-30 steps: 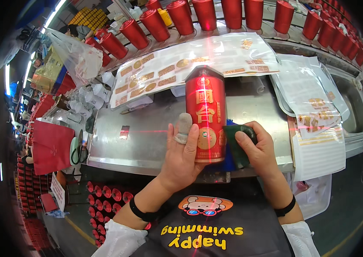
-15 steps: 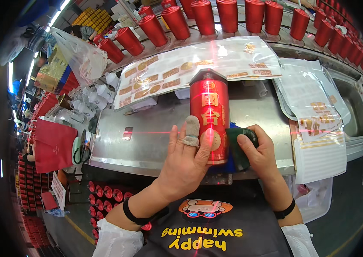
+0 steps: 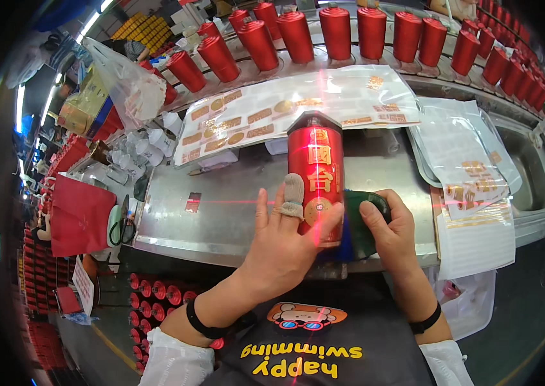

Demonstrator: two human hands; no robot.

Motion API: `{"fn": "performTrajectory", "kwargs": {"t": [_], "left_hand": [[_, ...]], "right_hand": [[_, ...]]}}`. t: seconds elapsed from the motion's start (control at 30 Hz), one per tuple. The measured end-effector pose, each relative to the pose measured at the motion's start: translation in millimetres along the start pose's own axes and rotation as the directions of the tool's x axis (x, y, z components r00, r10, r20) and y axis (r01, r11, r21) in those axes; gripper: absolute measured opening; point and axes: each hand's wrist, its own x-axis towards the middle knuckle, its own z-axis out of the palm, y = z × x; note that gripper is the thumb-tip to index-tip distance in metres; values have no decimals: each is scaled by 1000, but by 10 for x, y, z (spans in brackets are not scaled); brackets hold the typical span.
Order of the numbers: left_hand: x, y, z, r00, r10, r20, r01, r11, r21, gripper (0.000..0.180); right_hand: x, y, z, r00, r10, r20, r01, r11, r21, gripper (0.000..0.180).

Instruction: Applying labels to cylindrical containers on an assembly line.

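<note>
1. Red can point(image 3: 316, 174) stands upright on the steel bench point(image 3: 221, 219), pretty much dead centre of the shot. It's cylindrical with gold characters and a round gold sticker low on its front.
2. Left hand point(image 3: 285, 241) comes in from about 7 o'clock and rests against the can's lower left side. Fingers are spread and loose, not clamped around it. The middle finger wears a grey fabric finger cot point(image 3: 293, 196), and the thumb presses on the gold sticker area.
3. Right hand point(image 3: 391, 225) sits at the can's 3 o'clock, fingers curled around a dark green rounded holder point(image 3: 366, 222) that touches the can's right side. That's a proper grip, with the index finger lying on top of it.
4. A thin red laser line runs crosswise over the bench and another runs vertically up the can's face.
5. At 12 o'clock from the can there's a big clear sheet of gold labels point(image 3: 298, 109), and beyond it a curved row of red cans point(image 3: 349, 32) along the back.
6. At 3 o'clock, more label sheets point(image 3: 472, 174) are stacked near a sink basin.
7. At 10 o'clock there's a clear plastic bag point(image 3: 127, 83) and some small white cups point(image 3: 156, 138). A red paper bag point(image 3: 79, 215) hangs at 9 o'clock.
8. Both wrists wear black bands.
</note>
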Motion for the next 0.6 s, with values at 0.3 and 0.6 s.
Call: {"fn": "performTrajectory", "kwargs": {"t": [0.3,0.6], "left_hand": [[-81,-438,263,971,-229,-69,106,669,-736,99],[1009,-928,454,898,-192,396,265,-483,-835,54]], "right_hand": [[261,-230,33,999,-34,-28,27,977,-211,20],[1121,-530,3,931,-308,194,364,755,-545,20]]}}
